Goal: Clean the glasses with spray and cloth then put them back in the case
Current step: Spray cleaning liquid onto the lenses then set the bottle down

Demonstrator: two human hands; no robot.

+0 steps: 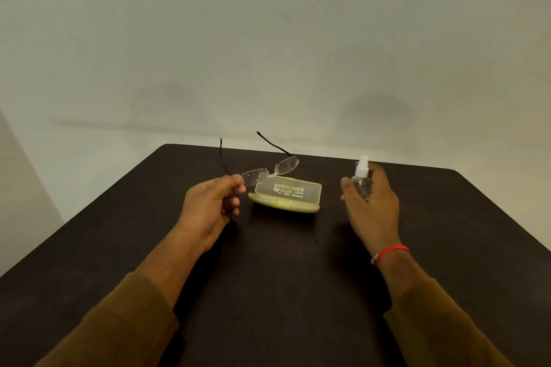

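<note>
Rimless glasses [269, 171] with thin black arms hang in the air above the table, arms unfolded and pointing away from me. My left hand [213, 205] pinches them at the left lens corner. Just below and behind them lies a translucent yellow glasses case [287, 195], its lid nearly down, printed text on top. My right hand [371, 202] wraps around a small clear spray bottle [361, 177] with a white nozzle, held upright to the right of the case. No cloth is visible.
The dark wooden table [274, 277] fills the lower view; its far edge runs just behind the case. A plain pale wall stands beyond. A red thread band [390, 252] circles my right wrist.
</note>
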